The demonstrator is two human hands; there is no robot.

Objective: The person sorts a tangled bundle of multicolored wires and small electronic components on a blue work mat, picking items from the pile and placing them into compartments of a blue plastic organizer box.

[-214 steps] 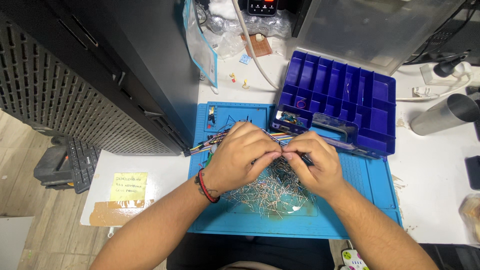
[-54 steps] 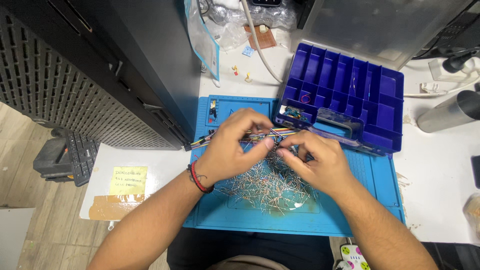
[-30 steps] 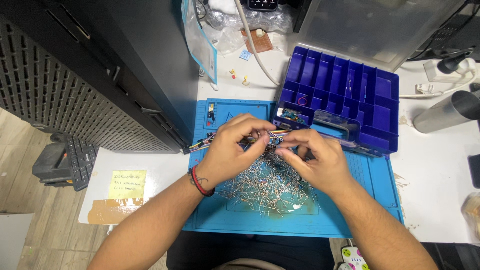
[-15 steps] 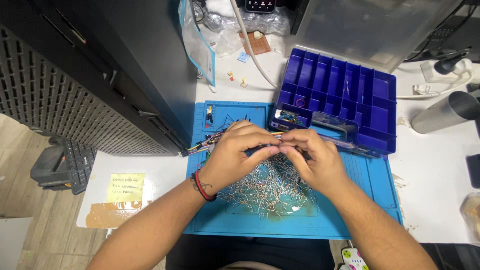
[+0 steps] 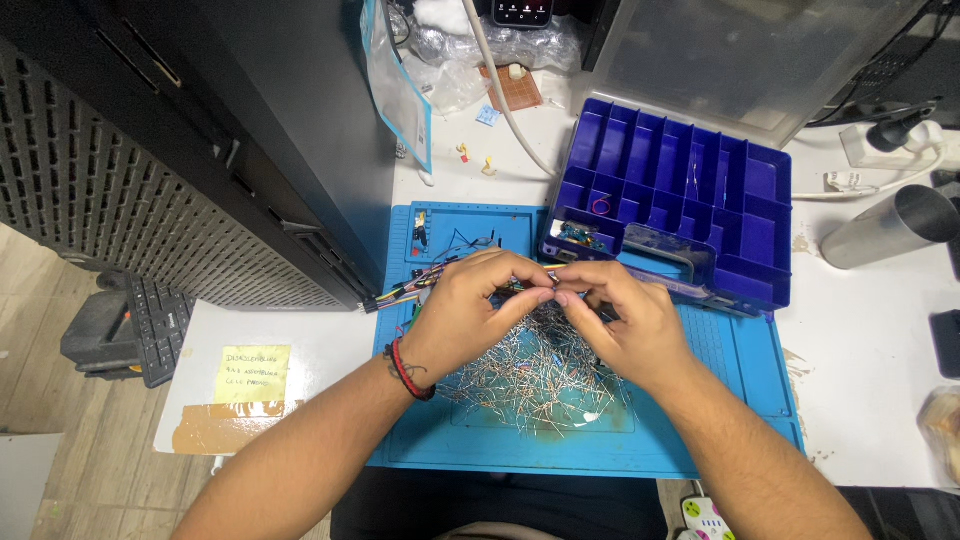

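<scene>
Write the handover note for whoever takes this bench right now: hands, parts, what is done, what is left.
Left hand: fingertips pinched shut on a small part, too small to identify, over the blue mat; jumper wires stick out to its left.
Right hand: fingertips pinched on the same part, meeting the left hand's.
Pile of loose wire-leaded parts: on the mat, under both hands.
Purple organiser: open behind the mat; most compartments look bare, a few hold small items.
Done: little sorted, judging by the organiser.
Left: nearly the whole pile.
</scene>
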